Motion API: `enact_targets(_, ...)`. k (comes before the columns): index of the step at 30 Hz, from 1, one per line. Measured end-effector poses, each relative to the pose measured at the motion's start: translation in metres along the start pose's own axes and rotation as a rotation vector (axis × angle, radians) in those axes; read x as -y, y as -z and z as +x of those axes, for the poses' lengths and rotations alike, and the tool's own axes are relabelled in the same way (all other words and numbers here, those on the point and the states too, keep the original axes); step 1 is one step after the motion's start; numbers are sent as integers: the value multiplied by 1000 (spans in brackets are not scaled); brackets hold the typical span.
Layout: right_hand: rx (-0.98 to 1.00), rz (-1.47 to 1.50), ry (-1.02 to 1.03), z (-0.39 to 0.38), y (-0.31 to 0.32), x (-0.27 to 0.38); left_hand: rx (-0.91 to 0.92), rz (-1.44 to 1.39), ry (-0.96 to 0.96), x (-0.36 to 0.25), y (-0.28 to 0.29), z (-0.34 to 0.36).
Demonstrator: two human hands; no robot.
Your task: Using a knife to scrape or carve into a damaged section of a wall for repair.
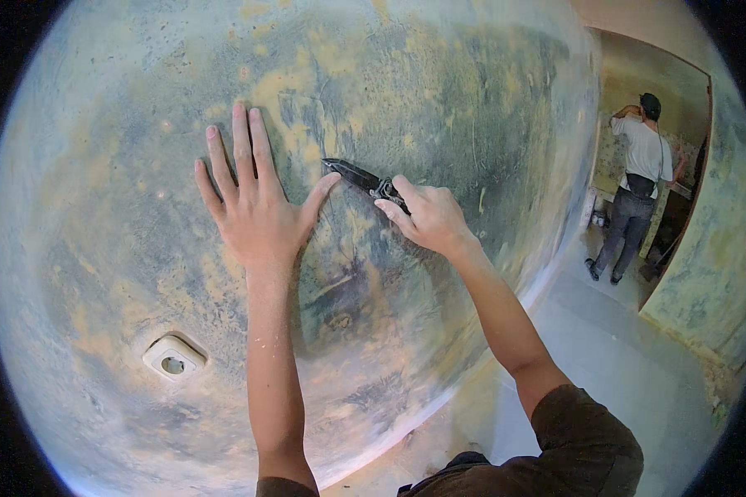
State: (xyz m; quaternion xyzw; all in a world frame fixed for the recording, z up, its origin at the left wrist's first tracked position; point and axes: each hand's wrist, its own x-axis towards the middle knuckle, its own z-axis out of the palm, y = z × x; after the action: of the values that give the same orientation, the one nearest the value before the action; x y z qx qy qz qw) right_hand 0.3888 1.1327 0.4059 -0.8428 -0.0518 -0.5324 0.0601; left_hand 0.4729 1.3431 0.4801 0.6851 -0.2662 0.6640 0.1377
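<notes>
My left hand (261, 203) lies flat on the mottled wall (389, 91), its fingers stretched upward and its thumb spread to the right. Nothing is held in it. In my right hand (433, 214) is a black, knife-like tool with a pointed end (358, 176); my fingers wrap round its rear part. The tool slants up and left, and its tip is just above my left thumb, at the wall. Whether the tip presses into the surface cannot be made out. Patches of yellow, grey-green and blue-grey cover the wall around both hands, with rough, scraped-looking spots.
A white wall socket (174, 358) sits low on the wall, left of my left forearm. The pale floor (605, 373) stretches off to the right. Beyond a doorway, another person (640, 178) in a white shirt and dark trousers stands facing a wall.
</notes>
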Motion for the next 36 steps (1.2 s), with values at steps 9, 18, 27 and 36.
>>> enact_targets(9, 33, -50, 0, 8, 5, -7, -27, 33, 45, -5, -2, 1)
enact_targets(18, 53, 8, 10, 9, 3, -11, -74, 39, 69, -8, -4, 3)
enact_targets(27, 40, 7, 67, 7, 4, -17, -69, 27, 50, -7, -2, 1)
enact_targets(36, 34, -17, 95, 18, 9, -24, -69, 40, 104, -14, -6, 1)
